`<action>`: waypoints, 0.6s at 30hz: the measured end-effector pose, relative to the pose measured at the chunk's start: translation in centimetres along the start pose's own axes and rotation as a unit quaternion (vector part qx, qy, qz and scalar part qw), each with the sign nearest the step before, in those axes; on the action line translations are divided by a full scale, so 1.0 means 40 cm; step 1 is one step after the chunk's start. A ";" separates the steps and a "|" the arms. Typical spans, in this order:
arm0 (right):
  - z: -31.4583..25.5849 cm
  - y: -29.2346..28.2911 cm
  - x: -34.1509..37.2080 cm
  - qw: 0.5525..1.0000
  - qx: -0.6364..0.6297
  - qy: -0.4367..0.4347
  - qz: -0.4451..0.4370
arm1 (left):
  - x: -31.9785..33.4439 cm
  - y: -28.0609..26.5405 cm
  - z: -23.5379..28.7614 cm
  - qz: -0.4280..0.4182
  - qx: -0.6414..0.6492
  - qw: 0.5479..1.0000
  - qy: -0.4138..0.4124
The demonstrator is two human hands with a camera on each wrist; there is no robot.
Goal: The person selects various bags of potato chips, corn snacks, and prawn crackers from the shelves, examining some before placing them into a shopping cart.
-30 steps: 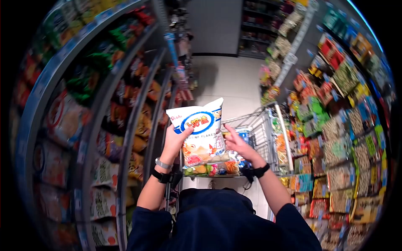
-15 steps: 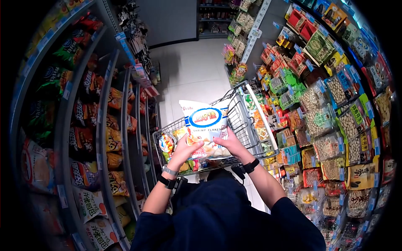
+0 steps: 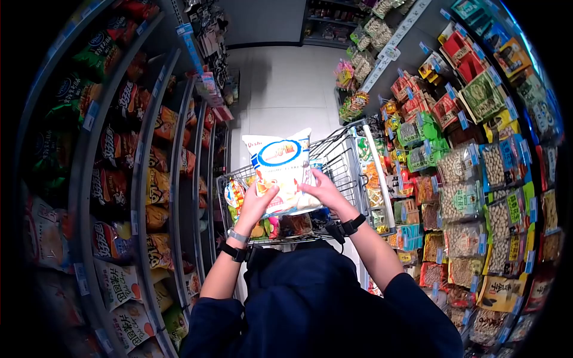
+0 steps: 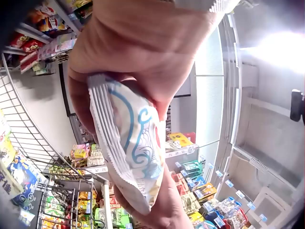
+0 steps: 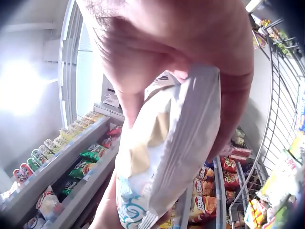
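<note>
The left hand [image 3: 256, 204] and right hand [image 3: 328, 194] grip a puffed, pillow-shaped white bag [image 3: 280, 173] between thumbs and curled fingers, seemingly steadying it above the wire cart [image 3: 377, 170], where moving it calls for gentle, even pressure on its crimped film, metal shelves [image 3: 136, 203] standing left.

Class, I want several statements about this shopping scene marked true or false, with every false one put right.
1. The left grip and right grip both hold the white bag. True.
2. The bag lies on the floor. False: it is held up.
3. Colourful packets are in the wire cart. True.
4. The cart's long bar is red. False: the bar is white.
5. A blue-edged oval marks the bag's front. True.
</note>
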State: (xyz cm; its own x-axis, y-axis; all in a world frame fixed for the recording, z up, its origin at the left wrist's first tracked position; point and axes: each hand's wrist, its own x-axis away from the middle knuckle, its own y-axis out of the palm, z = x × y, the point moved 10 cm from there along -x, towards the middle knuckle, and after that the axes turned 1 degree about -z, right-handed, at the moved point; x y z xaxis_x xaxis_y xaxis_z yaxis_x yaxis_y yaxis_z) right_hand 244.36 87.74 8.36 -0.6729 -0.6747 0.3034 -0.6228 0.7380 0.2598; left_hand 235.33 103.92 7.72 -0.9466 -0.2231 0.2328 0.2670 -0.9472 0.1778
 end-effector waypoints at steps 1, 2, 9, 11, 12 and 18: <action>-0.009 -0.034 -0.014 0.999 0.008 -0.008 0.043 | -0.008 -0.016 -0.009 0.020 -0.018 1.000 -0.010; -0.035 -0.066 -0.028 0.997 0.019 -0.041 0.067 | -0.017 -0.039 -0.030 0.020 -0.079 0.995 -0.053; -0.080 -0.247 -0.093 0.985 0.016 -0.103 0.135 | 0.030 -0.196 0.087 0.101 0.011 0.995 -0.007; -0.001 -0.263 -0.122 0.990 0.009 -0.063 0.125 | 0.062 -0.232 0.079 0.138 -0.007 0.990 -0.037; 0.069 -0.281 -0.144 0.993 0.016 -0.029 0.109 | 0.077 -0.251 0.053 0.146 -0.007 0.988 -0.046; 0.436 -0.328 -0.239 0.993 0.028 0.084 0.083 | 0.194 -0.249 -0.038 0.171 -0.007 0.979 -0.108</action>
State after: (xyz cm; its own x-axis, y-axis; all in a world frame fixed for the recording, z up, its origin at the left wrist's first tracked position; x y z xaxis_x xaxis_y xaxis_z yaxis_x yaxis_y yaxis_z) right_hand 252.02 84.25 -13.93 -0.6948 -0.5291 0.4871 -0.5337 0.8333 0.1439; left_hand 225.03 111.29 6.32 -0.7409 -0.4757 0.4741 0.5580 -0.8288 0.0404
